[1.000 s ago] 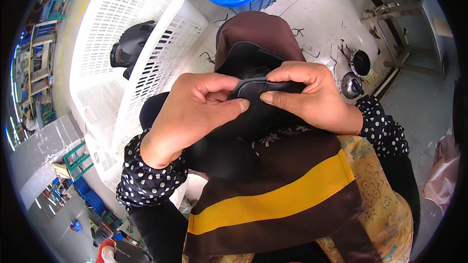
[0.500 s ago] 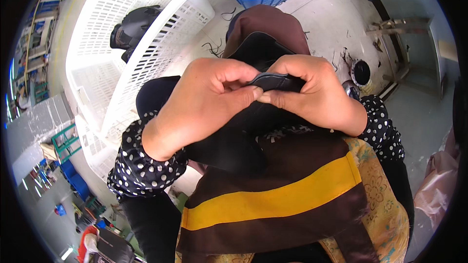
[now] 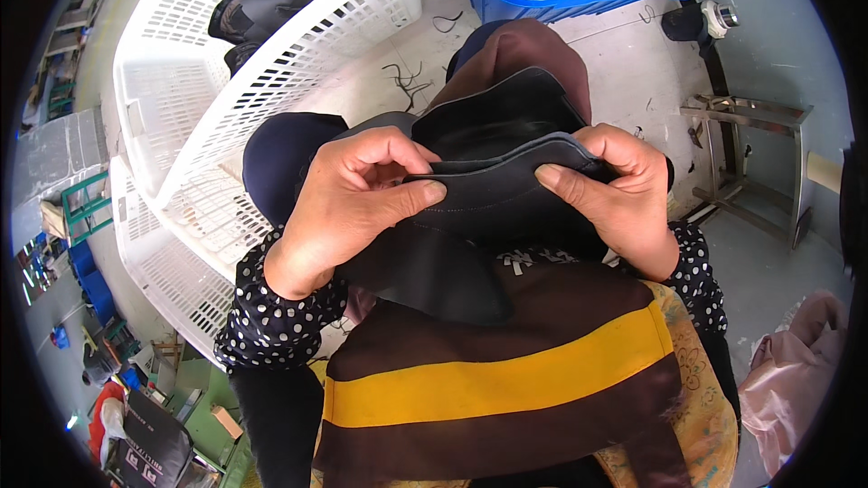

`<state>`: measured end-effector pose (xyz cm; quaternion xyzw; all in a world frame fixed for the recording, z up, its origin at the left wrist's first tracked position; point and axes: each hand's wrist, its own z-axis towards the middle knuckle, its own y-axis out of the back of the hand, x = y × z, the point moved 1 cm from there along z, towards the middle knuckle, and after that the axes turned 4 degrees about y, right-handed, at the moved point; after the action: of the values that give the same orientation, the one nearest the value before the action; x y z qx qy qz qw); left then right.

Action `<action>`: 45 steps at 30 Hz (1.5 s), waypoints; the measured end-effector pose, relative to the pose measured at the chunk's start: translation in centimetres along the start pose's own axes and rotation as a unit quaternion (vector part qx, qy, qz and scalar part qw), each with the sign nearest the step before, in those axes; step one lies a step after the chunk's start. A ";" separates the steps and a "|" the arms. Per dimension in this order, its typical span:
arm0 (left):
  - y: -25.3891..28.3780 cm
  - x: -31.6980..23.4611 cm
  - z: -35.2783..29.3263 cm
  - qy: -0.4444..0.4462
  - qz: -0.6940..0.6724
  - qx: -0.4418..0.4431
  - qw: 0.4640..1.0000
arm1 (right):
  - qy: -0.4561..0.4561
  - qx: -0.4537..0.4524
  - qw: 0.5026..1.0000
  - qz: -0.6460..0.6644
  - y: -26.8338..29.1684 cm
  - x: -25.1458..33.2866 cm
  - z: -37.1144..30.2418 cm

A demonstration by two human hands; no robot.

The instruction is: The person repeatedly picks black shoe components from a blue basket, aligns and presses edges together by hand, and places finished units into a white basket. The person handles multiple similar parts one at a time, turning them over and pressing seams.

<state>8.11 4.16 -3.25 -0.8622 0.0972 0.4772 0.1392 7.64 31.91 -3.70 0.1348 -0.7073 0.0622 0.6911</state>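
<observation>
Over my lap I hold a black leather-like piece (image 3: 506,194) by its upper edge, which is layered and has a line of stitching below it. My left hand (image 3: 348,194) pinches the edge on the left, thumb in front and fingers behind. On the right, my right hand (image 3: 624,194) grips the same edge between thumb and fingers. A gap shows between the front edge and another black flap (image 3: 506,113) standing behind it. The lower part of the piece lies across my brown apron (image 3: 488,307) with a yellow band. Its full shape is hidden.
A white perforated basket (image 3: 298,72) with black items (image 3: 276,4) stands at the far left. Beyond my knees is a blue crate (image 3: 561,11) holding black and white items. At right stand a metal frame (image 3: 755,113) and a pinkish cloth (image 3: 796,380). Dark scraps (image 3: 407,81) litter the floor.
My hands have moved apart, from thumbs nearly touching to a wide hold on the edge. The black edge is now stretched out between them, and the view has shifted slightly.
</observation>
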 end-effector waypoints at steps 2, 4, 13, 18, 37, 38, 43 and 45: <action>-0.2 0.1 0.1 -0.007 0.016 -0.018 1.000 | 0.002 -0.007 1.000 -0.001 -0.1 0.0 -0.1; -0.5 0.0 0.3 -0.007 0.016 -0.030 0.999 | -0.001 -0.012 1.000 0.006 -0.1 0.0 -0.3; -0.9 0.4 0.3 0.017 -0.019 -0.059 0.998 | 0.017 0.001 1.000 -0.026 0.2 0.1 -0.5; -1.1 0.8 0.4 0.034 -0.043 -0.058 0.997 | 0.047 0.015 0.998 -0.033 0.2 0.2 -0.8; -0.7 2.0 -0.3 -0.019 -0.035 -0.026 0.999 | 0.030 0.014 0.999 -0.031 0.2 0.5 -0.6; -0.7 2.0 -0.5 -0.016 -0.022 -0.029 0.999 | 0.036 0.020 0.998 -0.049 0.2 0.6 -0.5; 0.4 -0.7 -0.8 -0.040 0.167 -0.013 0.985 | 0.038 0.009 0.998 -0.055 0.1 0.5 -0.3; 0.5 -2.7 -0.3 -0.084 0.200 0.007 0.976 | 0.037 0.013 0.998 -0.050 0.0 0.4 -0.3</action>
<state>6.74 3.65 -0.86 -0.7814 0.2586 0.5653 0.0544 7.89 31.94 -3.32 0.1768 -0.6728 0.0420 0.7171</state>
